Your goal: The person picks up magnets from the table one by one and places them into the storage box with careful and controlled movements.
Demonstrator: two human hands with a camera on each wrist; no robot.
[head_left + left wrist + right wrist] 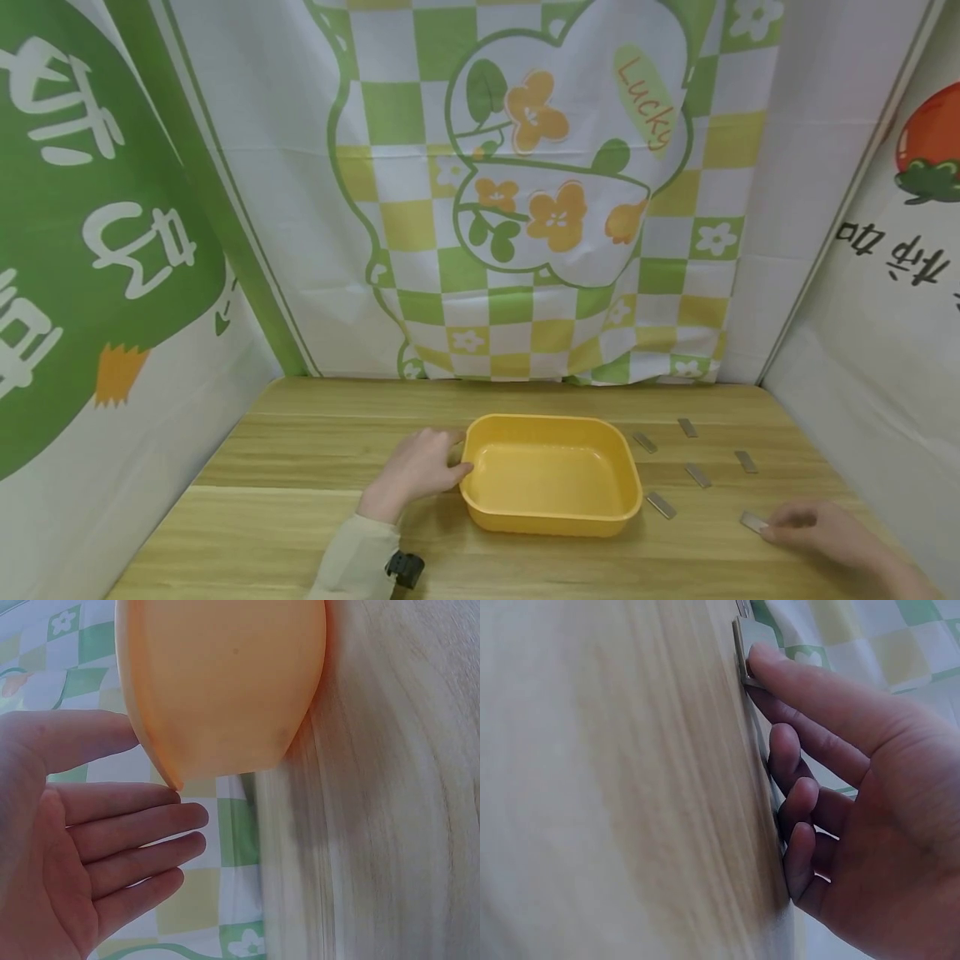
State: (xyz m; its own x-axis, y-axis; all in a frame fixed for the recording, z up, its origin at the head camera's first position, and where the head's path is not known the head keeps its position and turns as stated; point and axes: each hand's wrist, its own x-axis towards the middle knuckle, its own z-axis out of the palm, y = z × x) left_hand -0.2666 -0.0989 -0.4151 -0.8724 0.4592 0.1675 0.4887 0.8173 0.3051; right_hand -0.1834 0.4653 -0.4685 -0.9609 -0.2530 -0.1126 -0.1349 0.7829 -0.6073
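Yellow rounded-rectangular open tray, plastic-looking, sat upright on the pale wood-grain desk. L hand was at the tray's 9 o'clock: thumb tip touching the rim, index tip at or just beside it, fingers fairly straight & slightly spread, not wrapped round anything. Beige sleeve on that arm, w/ black wrist device.

R hand was between 3 & 4 o'clock from the tray, well apart — thumb & index pinching one end of a small flat grey metal-looking rectangle, other fingers bent. Couldn't tell if that piece touched the desk. Five similar grey rectangles lay flat betw. 2 & 4 o'clock from the tray, all apart from each other; the two nearest were close by its right end. Printed green/yellow/white check cloth hung at 12 o'clock, behind the desk.
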